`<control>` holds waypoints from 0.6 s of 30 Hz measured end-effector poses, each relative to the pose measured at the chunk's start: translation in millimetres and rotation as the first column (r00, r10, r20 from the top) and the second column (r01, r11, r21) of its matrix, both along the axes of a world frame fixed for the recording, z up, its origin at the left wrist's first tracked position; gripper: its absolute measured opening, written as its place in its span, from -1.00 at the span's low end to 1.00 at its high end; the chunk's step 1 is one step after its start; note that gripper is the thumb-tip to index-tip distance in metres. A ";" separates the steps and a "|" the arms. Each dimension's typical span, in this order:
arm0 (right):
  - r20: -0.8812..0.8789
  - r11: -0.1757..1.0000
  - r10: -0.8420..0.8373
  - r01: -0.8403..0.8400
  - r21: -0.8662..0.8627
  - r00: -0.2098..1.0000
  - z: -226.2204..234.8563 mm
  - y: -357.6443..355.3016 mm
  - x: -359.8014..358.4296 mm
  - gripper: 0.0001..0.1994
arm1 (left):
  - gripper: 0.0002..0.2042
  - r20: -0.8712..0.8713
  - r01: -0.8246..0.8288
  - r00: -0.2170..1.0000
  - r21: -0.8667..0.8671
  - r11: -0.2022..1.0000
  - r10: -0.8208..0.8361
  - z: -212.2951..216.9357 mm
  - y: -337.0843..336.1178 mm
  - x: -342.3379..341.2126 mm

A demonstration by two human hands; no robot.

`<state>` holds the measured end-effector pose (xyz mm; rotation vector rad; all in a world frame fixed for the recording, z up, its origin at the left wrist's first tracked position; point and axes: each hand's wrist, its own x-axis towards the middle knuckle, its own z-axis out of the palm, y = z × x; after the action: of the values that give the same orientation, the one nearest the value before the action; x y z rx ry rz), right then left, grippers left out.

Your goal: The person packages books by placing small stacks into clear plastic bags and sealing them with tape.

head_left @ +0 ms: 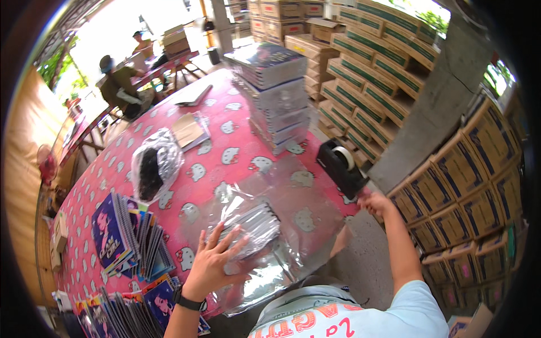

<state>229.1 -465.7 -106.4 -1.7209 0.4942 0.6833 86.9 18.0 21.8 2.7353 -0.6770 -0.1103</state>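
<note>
My left hand (pixel 222 256) lies with fingers spread on a clear plastic bag (pixel 265 276), pressing beside a bundle of spiral notebooks (pixel 256 225) inside or under the plastic. At the table's right edge stands a black tape dispenser (pixel 341 169) with a pale tape roll (pixel 344 158) in it. My right hand (pixel 378 204) is at the dispenser's near end, its fingers closed together. Whatever they pinch is too small to make out.
Wrapped notebooks stand in a tall stack (pixel 276 96) at the table's far right. Loose spiral notebooks (pixel 127 236) fan out at left, near a crumpled plastic bag (pixel 158 163). Cardboard boxes (pixel 468 169) and a concrete pillar (pixel 428 101) rise at right. Two people sit far left.
</note>
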 end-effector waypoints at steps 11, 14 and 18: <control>0.376 0.332 0.910 -0.850 -0.409 0.174 156.4 293.5 16.9 -0.68 | -0.18 0.013 -0.013 1.000 0.020 1.000 0.013 -1.1 0.9 -2.7; 0.166 0.140 0.986 -0.630 -0.764 0.018 155.3 326.2 -0.4 -0.54 | -0.18 0.027 -0.006 1.000 0.004 1.000 0.006 -2.2 2.2 -4.1; 0.001 -0.003 1.000 -0.389 -0.921 -0.011 166.5 310.5 -2.1 -0.40 | -0.19 0.058 -0.020 0.998 -0.032 0.999 0.022 -15.0 6.7 -6.7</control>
<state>227.0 -155.2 60.1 -2.8775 -1.3661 0.4528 80.1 24.8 6.9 2.7244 -0.6593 -0.0152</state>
